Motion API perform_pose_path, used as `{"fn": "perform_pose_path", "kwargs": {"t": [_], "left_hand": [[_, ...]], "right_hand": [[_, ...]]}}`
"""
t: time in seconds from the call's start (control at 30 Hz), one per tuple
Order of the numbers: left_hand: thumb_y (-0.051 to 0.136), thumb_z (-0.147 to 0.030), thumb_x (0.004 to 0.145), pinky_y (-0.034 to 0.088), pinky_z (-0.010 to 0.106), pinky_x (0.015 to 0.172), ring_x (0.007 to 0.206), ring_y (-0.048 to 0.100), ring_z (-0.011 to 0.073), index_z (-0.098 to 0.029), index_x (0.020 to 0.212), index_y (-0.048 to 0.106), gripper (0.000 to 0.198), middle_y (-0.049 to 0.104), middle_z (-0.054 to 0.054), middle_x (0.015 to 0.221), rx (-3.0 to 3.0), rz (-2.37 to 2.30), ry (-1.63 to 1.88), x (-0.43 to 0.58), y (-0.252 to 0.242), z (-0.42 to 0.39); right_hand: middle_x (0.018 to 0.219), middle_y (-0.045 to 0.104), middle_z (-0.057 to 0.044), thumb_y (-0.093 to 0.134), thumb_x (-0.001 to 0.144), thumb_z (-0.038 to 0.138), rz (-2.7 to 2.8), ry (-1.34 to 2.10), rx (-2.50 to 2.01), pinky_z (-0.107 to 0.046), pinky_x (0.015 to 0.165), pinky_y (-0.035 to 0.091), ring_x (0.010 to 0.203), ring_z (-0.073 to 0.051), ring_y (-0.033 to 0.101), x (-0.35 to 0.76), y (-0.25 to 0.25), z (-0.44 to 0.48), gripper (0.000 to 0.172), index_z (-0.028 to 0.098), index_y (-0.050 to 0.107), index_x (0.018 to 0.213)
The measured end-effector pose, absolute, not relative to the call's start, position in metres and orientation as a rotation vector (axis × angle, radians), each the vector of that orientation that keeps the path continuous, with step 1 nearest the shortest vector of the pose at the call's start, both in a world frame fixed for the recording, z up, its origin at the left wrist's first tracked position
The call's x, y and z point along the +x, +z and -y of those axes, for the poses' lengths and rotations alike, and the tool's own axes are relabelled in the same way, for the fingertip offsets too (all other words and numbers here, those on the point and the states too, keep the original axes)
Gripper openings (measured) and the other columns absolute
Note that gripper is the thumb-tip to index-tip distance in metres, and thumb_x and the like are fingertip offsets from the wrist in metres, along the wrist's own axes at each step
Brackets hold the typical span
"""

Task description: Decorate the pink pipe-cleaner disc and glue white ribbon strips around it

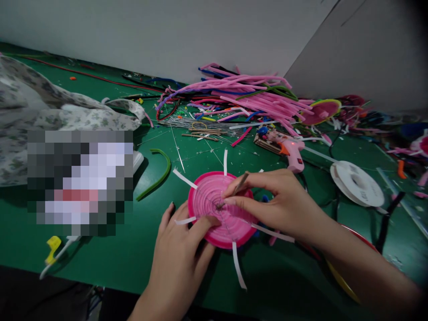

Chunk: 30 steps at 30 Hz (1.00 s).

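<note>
A round pink disc (230, 232) of coiled rings, with a darker pink rim and several white strips sticking out around it, is held above the table. My left hand (182, 243) grips its lower left edge, the thumb on top and the other fingers beside and beneath. With thumb and fingertips my right hand (267, 196) pinches a thin brown stick (241, 182) over the disc. The stick's lower part is hidden by the fingers. At the disc's centre, thin dark lines meet at a small brown tuft (219, 207); whether it joins the stick I cannot tell.
Behind lies a heap of pink pipe cleaners (250, 91). A pink glue gun (294, 154) and a white spool (357, 185) are at right. To the left are a green bent pipe cleaner (163, 174), a pixelated object (83, 183) with a white cable, and floral cloth (67, 116).
</note>
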<state>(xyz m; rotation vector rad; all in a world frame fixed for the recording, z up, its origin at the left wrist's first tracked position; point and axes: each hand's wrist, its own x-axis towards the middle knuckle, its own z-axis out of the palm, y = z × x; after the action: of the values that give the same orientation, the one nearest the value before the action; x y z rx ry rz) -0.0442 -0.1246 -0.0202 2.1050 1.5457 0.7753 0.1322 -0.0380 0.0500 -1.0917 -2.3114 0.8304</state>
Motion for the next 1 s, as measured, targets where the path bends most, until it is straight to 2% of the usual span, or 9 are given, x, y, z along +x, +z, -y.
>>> {"fn": "perform_pose_path", "kwargs": {"t": [0.17, 0.33, 0.6, 1.0], "left_hand": [[0.053, -0.021, 0.083, 0.03, 0.059, 0.099, 0.108, 0.054, 0.0262, -0.03, 0.102, 0.058, 0.021, 0.063, 0.004, 0.109, 2.094, -1.542, 0.773, -0.0438, -0.0189, 0.1248], [0.054, -0.016, 0.08, 0.031, 0.057, 0.1, 0.107, 0.054, 0.0257, -0.028, 0.101, 0.059, 0.025, 0.063, 0.005, 0.111, 2.098, -1.547, 0.774, -0.044, -0.0181, 0.125], [0.055, -0.017, 0.08, 0.032, 0.057, 0.099, 0.108, 0.055, 0.0261, -0.029, 0.1, 0.059, 0.024, 0.063, 0.004, 0.11, 2.118, -1.56, 0.768, -0.0443, -0.0193, 0.1248], [0.054, -0.017, 0.08, 0.031, 0.057, 0.1, 0.109, 0.054, 0.0261, -0.03, 0.101, 0.058, 0.024, 0.062, 0.004, 0.11, 2.109, -1.56, 0.772, -0.044, -0.0199, 0.125]], "right_hand": [[0.078, 0.071, 0.002, 0.064, 0.078, 0.016, 2.363, 0.751, -1.104, -0.024, 0.064, 0.049, 0.069, -0.013, 0.065, 0.1348, 0.0481, 0.0405, 0.006, 0.022, 0.066, 0.08], [0.083, 0.072, 0.001, 0.065, 0.077, 0.016, 2.401, 0.75, -1.084, -0.026, 0.069, 0.05, 0.076, -0.015, 0.067, 0.1366, 0.0458, 0.0414, 0.011, 0.023, 0.066, 0.085], [0.077, 0.072, 0.003, 0.065, 0.079, 0.017, 2.414, 0.674, -1.046, -0.025, 0.061, 0.047, 0.066, -0.012, 0.065, 0.1352, 0.0444, 0.0386, 0.007, 0.023, 0.065, 0.079], [0.076, 0.071, 0.002, 0.067, 0.078, 0.021, 2.411, 0.628, -1.022, -0.025, 0.058, 0.047, 0.065, -0.013, 0.065, 0.1348, 0.0451, 0.0397, 0.008, 0.023, 0.061, 0.073]]}}
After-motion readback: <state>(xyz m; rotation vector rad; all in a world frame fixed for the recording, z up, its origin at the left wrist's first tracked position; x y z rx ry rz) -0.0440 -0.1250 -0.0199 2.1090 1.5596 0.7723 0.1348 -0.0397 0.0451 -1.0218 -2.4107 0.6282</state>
